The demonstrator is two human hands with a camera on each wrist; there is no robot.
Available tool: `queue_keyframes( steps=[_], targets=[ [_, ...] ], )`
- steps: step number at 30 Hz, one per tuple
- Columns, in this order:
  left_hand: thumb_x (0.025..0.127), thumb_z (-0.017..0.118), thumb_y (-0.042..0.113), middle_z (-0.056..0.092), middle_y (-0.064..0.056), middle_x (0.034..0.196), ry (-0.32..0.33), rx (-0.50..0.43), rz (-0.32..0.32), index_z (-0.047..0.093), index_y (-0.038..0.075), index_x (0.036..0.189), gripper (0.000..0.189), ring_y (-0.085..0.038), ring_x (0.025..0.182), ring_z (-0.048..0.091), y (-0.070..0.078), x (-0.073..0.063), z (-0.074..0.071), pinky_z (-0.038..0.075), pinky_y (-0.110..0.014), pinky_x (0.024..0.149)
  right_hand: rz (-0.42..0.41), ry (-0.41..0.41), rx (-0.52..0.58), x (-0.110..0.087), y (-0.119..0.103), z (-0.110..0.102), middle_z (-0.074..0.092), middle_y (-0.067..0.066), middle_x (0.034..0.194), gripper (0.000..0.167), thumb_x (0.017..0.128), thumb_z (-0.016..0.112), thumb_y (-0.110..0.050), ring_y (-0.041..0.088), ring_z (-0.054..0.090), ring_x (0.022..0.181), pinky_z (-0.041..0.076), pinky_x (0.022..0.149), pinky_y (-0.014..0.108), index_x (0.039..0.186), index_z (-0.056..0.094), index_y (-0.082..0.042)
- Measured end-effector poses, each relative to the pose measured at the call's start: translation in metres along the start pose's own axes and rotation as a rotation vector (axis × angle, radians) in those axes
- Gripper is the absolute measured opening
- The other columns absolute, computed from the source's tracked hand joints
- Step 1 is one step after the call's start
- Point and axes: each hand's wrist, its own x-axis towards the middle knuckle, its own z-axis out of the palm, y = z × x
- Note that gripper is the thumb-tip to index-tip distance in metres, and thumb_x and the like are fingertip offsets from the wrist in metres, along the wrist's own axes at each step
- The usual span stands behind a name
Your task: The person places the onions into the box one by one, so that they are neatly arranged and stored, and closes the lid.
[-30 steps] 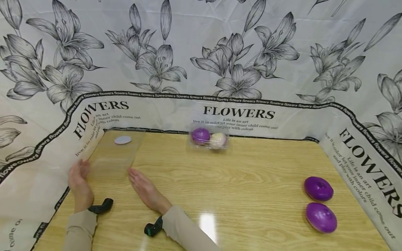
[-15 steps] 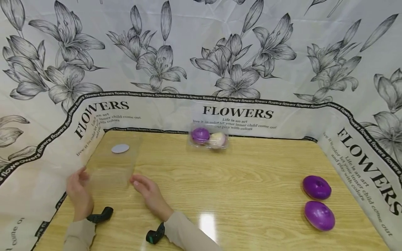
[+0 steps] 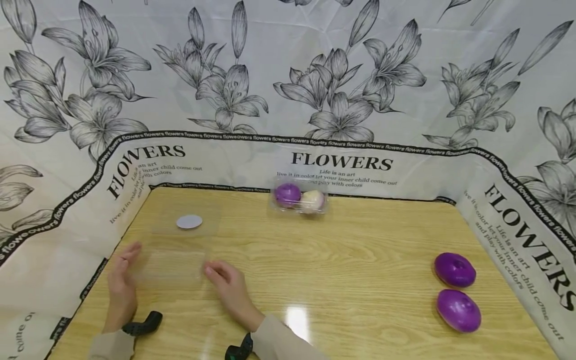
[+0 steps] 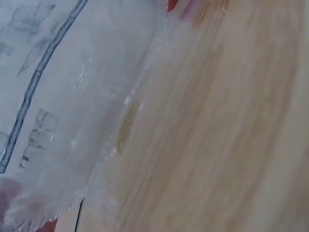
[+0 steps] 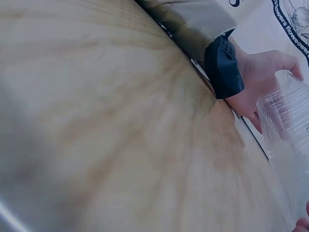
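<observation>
A clear plastic clamshell container (image 3: 171, 267) with its lid raised lies between both hands at the left of the table. Its lid, leaning back, bears a white oval label (image 3: 189, 221). The left hand (image 3: 121, 287) holds the left side; in the right wrist view that hand (image 5: 258, 79) has its fingers around the ribbed wall (image 5: 285, 121). On the opposite side, the right hand (image 3: 234, 292) pinches the edge between thumb and fingers. Nothing shows inside the container. The left wrist view is mostly filled by its see-through plastic (image 4: 96, 111), blurred.
Two purple onions (image 3: 455, 269) sit one in front of the other at the right. At the back stands a second clear container (image 3: 299, 211) with a purple onion (image 3: 288, 195) and a whitish one (image 3: 312, 201). Flower-printed cloth (image 3: 238, 165) walls the table on three sides.
The container has come nearer to the person and then shifted right, carried by both hands. The right hand's fingers, straighter before, now bend at the edge. The onions have stayed put.
</observation>
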Motion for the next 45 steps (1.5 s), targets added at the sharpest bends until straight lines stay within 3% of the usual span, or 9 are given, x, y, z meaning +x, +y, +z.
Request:
queue_keyframes(
  steps=[4, 8, 11, 15, 21, 25, 29, 37, 45],
  targets=[
    [0.106, 0.033, 0.013, 0.058, -0.011, 0.139, -0.068, -0.076, -0.09, 0.061, -0.014, 0.111, 0.039, -0.023, 0.136, 0.04, 0.001, -0.005, 0.004, 0.007, -0.034, 0.119, 0.032, -0.008, 0.025, -0.012, -0.014, -0.013, 0.068, 0.018, 0.115, 0.022, 0.099, 0.06, -0.012, 0.018, 0.065, 0.108, 0.053, 0.095, 0.025, 0.112, 0.067, 0.005],
    [0.105, 0.034, 0.009, 0.061, -0.009, 0.136, -0.136, -0.051, -0.127, 0.061, -0.014, 0.104, 0.036, -0.018, 0.132, 0.049, 0.005, -0.01, 0.01, 0.018, -0.029, 0.119, 0.052, -0.025, 0.032, -0.022, -0.018, -0.03, 0.067, 0.021, 0.113, 0.021, 0.098, 0.062, -0.011, 0.019, 0.065, 0.107, 0.054, 0.094, 0.025, 0.11, 0.066, 0.007],
    [0.104, 0.035, -0.002, 0.062, -0.009, 0.136, -0.235, 0.002, -0.104, 0.055, -0.022, 0.1, 0.028, -0.015, 0.128, 0.055, 0.008, -0.013, 0.015, 0.032, -0.019, 0.111, 0.064, -0.035, 0.019, -0.029, -0.014, -0.043, 0.067, 0.02, 0.115, 0.021, 0.098, 0.061, -0.01, 0.018, 0.064, 0.109, 0.053, 0.095, 0.024, 0.11, 0.066, 0.007],
    [0.101, 0.035, -0.009, 0.061, -0.009, 0.136, -0.326, 0.089, -0.106, 0.043, -0.025, 0.094, 0.019, -0.013, 0.126, 0.056, 0.01, -0.019, 0.024, 0.034, -0.016, 0.108, 0.072, -0.043, 0.013, -0.039, -0.019, -0.059, 0.065, 0.024, 0.118, 0.023, 0.099, 0.06, -0.009, 0.024, 0.063, 0.111, 0.053, 0.095, 0.024, 0.112, 0.064, 0.009],
    [0.09, 0.033, -0.022, 0.057, -0.024, 0.135, -0.464, 0.074, 0.031, 0.039, -0.027, 0.094, 0.009, -0.021, 0.127, 0.056, 0.003, -0.029, 0.043, 0.038, -0.021, 0.11, 0.087, -0.06, -0.003, -0.054, -0.022, -0.089, 0.061, 0.028, 0.122, 0.024, 0.1, 0.058, -0.01, 0.036, 0.061, 0.115, 0.052, 0.097, 0.024, 0.111, 0.061, 0.011],
    [0.087, 0.038, -0.025, 0.053, -0.028, 0.136, -0.537, 0.107, 0.008, 0.042, -0.024, 0.097, 0.011, -0.02, 0.13, 0.053, -0.002, -0.039, 0.058, 0.038, -0.021, 0.11, 0.096, -0.05, -0.049, -0.065, -0.025, -0.113, 0.062, 0.027, 0.118, 0.022, 0.1, 0.057, -0.011, 0.039, 0.062, 0.11, 0.052, 0.096, 0.023, 0.108, 0.061, 0.01],
    [0.083, 0.049, -0.025, 0.051, -0.034, 0.132, -0.579, 0.191, -0.015, 0.046, -0.017, 0.097, 0.016, -0.02, 0.131, 0.052, -0.006, -0.052, 0.075, 0.037, -0.02, 0.111, 0.028, -0.048, -0.091, -0.076, -0.027, -0.138, 0.062, 0.031, 0.112, 0.016, 0.099, 0.057, -0.006, 0.038, 0.063, 0.107, 0.053, 0.094, 0.023, 0.101, 0.06, 0.01],
    [0.076, 0.07, -0.017, 0.05, -0.035, 0.133, -0.617, 0.228, -0.052, 0.049, -0.01, 0.098, 0.031, -0.021, 0.13, 0.052, -0.013, -0.073, 0.113, 0.042, -0.019, 0.106, -0.175, -0.029, -0.137, -0.089, -0.032, -0.182, 0.06, 0.029, 0.089, 0.004, 0.095, 0.056, 0.008, 0.01, 0.061, 0.09, 0.056, 0.079, 0.021, 0.091, 0.059, 0.007],
    [0.075, 0.079, -0.003, 0.053, -0.026, 0.135, -0.656, 0.294, -0.066, 0.052, -0.003, 0.098, 0.035, -0.038, 0.127, 0.051, -0.02, -0.085, 0.144, 0.044, -0.026, 0.107, -0.193, -0.008, -0.18, -0.094, -0.032, -0.22, 0.065, 0.019, 0.089, 0.014, 0.09, 0.058, 0.014, 0.02, 0.063, 0.087, 0.056, 0.08, 0.02, 0.085, 0.061, 0.002]
  ],
)
